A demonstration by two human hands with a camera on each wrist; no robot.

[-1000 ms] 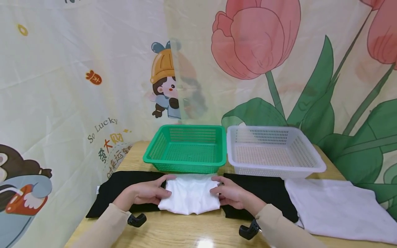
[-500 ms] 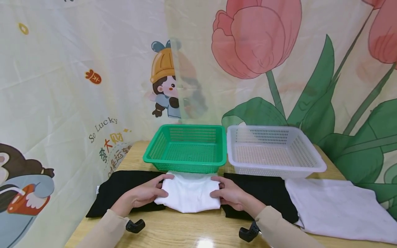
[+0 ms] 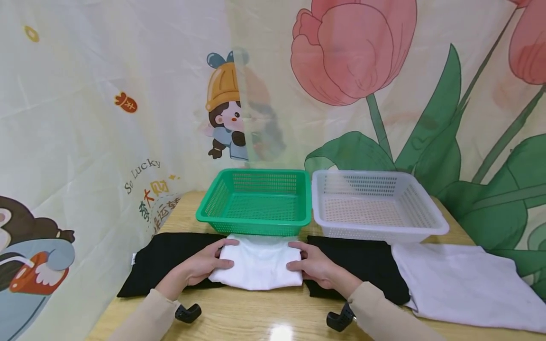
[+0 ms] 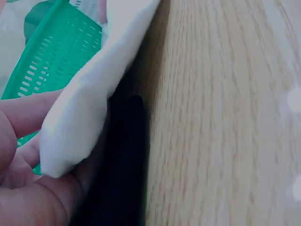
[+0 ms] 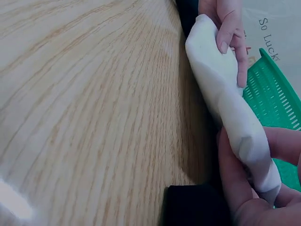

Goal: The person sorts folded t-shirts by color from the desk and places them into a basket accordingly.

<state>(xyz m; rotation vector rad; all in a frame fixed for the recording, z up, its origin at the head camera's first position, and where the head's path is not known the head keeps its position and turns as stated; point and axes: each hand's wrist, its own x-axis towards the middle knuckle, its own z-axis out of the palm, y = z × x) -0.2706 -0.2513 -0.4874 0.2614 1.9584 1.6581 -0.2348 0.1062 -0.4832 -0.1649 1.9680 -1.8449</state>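
Observation:
A folded white cloth [image 3: 262, 270], perhaps a garment, is held between the two hands in front of the green basket. The left hand [image 3: 200, 263] pinches its left end, thumb on the near face and fingers at the far side and beneath. At the opposite end the right hand [image 3: 320, 266] grips it in the same way. In the left wrist view the cloth [image 4: 75, 122] shows as a thick, soft roll edge, a little off the wood. Both hands and the cloth [image 5: 221, 89] also appear in the right wrist view. Some fingertips are hidden behind the cloth.
Behind stand a green basket [image 3: 256, 228] and a white basket [image 3: 379, 231], side by side. Black folded cloths lie to the left [image 3: 166, 260] and right [image 3: 362, 270]. Farther right is a larger white cloth [image 3: 469, 286]. A printed curtain [image 3: 264, 94] hangs behind the table [image 3: 239, 317].
The left hand has shifted slightly left with its end of the white cloth, which now looks wider and flatter. The right hand has barely moved. Baskets and other cloths stay in place.

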